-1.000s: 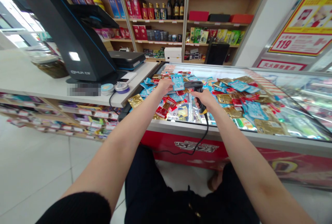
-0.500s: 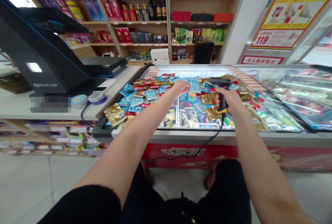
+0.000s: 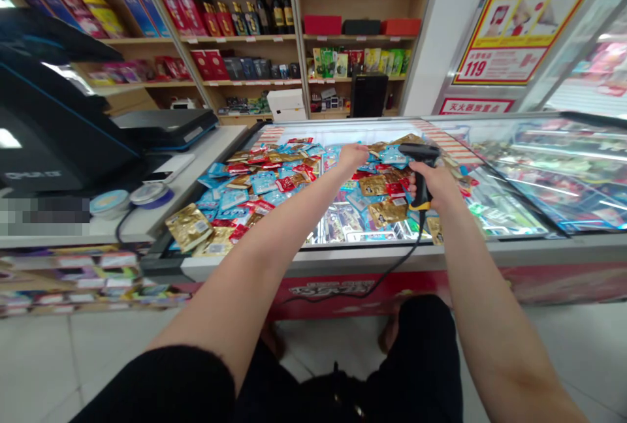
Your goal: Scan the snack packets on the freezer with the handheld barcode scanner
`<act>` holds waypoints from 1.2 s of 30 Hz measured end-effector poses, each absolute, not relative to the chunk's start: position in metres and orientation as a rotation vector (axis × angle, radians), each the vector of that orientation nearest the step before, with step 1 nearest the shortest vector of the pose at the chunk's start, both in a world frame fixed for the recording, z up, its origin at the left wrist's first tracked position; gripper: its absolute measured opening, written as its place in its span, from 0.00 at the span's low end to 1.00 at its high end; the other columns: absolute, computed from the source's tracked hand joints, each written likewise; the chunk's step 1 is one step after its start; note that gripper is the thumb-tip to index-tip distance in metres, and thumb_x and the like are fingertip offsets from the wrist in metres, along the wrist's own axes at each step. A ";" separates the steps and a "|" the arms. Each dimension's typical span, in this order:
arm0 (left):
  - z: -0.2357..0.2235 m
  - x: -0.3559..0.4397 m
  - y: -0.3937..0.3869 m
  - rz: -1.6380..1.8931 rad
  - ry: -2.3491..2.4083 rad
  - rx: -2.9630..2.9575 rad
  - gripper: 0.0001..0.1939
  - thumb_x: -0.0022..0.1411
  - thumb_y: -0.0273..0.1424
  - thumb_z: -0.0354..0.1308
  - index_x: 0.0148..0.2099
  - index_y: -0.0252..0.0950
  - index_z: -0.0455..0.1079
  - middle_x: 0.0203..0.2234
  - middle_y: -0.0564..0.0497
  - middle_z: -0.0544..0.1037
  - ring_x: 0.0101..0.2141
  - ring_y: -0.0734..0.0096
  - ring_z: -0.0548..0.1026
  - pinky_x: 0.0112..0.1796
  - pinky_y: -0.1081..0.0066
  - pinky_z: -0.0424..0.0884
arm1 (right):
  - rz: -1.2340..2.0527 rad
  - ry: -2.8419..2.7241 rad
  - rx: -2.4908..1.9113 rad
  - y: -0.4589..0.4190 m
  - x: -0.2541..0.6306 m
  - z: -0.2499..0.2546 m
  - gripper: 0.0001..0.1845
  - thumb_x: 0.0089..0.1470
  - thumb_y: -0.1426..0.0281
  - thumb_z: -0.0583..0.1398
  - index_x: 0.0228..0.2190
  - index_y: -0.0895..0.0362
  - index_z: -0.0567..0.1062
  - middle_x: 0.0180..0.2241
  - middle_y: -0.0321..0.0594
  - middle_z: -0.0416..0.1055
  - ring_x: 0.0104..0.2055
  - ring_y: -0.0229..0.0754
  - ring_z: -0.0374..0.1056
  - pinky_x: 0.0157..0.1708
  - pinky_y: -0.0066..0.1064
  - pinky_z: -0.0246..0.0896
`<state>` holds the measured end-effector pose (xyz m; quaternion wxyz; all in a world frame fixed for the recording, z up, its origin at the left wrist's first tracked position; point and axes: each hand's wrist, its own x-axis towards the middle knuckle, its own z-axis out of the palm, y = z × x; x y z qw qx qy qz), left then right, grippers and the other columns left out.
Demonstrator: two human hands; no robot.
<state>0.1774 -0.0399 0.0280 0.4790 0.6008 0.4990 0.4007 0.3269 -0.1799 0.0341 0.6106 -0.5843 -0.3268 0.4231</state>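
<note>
At the left of the frame, a dark checkout terminal with a blue trim line stands on a white counter, with a round tub with a pale blue lid and a purple-sided round tub near its base. Just beyond the counter, a shiny gold foil packet lies at the near left corner of a glass-topped freezer with a pale rim.

Left of centre, small red, blue and gold packets are heaped on the glass. Above centre, the left hand is held over the packets with its fingers drawn narrow; whether a packet is pinched there cannot be told. Just right of its fingertips, a light blue packet lies among the others. For a sound pinch, a packet is probably best taken by one edge, so that its printed face is not covered or creased.

Right of centre, a black handheld scanner with yellow trim is gripped by its handle in the right hand, its head turned toward the left hand. It is best held steady, with its front unblocked by fingers. The black cable hangs over the freezer's front and should be guided clear of loose packets.
</note>
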 end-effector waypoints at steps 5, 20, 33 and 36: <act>0.023 0.118 -0.040 1.012 1.349 1.625 0.12 0.55 0.22 0.60 0.43 0.30 0.78 0.36 0.43 0.83 0.39 0.65 0.81 0.41 0.69 0.73 | 1.085 -0.801 -1.352 -0.174 0.298 0.033 0.13 0.54 0.69 0.65 0.23 0.56 0.68 0.15 0.35 0.66 0.13 0.36 0.60 0.11 0.27 0.59; 0.039 -0.103 -0.072 1.065 2.024 1.863 0.12 0.54 0.25 0.61 0.42 0.35 0.78 0.41 0.47 0.83 0.44 0.62 0.78 0.48 0.69 0.70 | 1.249 -1.098 -1.353 -0.159 0.145 0.033 0.12 0.56 0.71 0.64 0.24 0.56 0.66 0.13 0.33 0.64 0.13 0.35 0.58 0.12 0.26 0.55; 0.010 -0.148 -0.094 0.901 2.199 1.710 0.12 0.57 0.40 0.65 0.30 0.38 0.70 0.31 0.42 0.79 0.50 0.50 0.75 0.50 0.67 0.67 | 1.311 -1.194 -1.389 -0.161 0.092 0.022 0.15 0.56 0.71 0.63 0.21 0.56 0.67 0.13 0.33 0.65 0.12 0.35 0.58 0.12 0.26 0.56; 0.014 -0.147 -0.081 0.854 2.207 1.668 0.15 0.53 0.37 0.70 0.28 0.38 0.66 0.29 0.44 0.77 0.50 0.49 0.74 0.51 0.65 0.67 | 1.295 -1.197 -1.402 -0.162 0.091 0.021 0.14 0.56 0.71 0.63 0.21 0.57 0.68 0.14 0.33 0.65 0.13 0.35 0.59 0.13 0.27 0.57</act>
